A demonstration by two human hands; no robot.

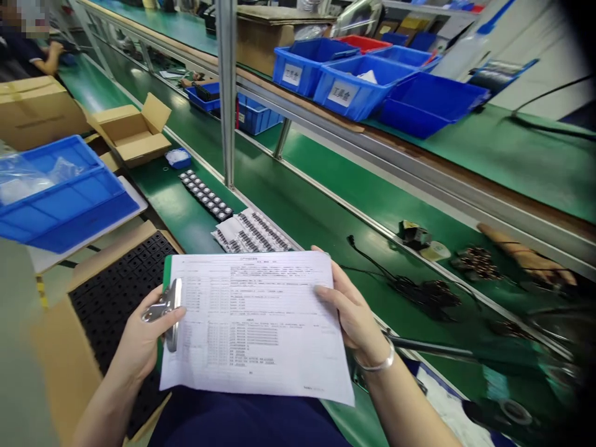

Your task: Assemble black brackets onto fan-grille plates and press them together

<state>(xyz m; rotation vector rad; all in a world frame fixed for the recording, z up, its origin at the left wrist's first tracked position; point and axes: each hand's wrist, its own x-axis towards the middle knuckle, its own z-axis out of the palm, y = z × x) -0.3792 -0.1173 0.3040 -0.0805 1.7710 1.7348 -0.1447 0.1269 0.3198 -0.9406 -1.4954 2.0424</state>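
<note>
I hold a green clipboard (166,273) with a printed white sheet (254,323) over my lap. My left hand (142,338) grips the clipboard at its metal clip (167,307), thumb pressed over the clip. My right hand (351,310) holds the sheet's right edge, thumb on top and fingers behind it; a silver bracelet (379,363) circles that wrist.
A cardboard box with a black compartment tray (114,292) lies under my left arm. A blue bin (60,198) stands at left. Rows of small parts (207,195) and a parts tray (254,233) lie on the green belt (326,205). Cables (410,288) lie at right. Another person's arm (46,59) shows far left.
</note>
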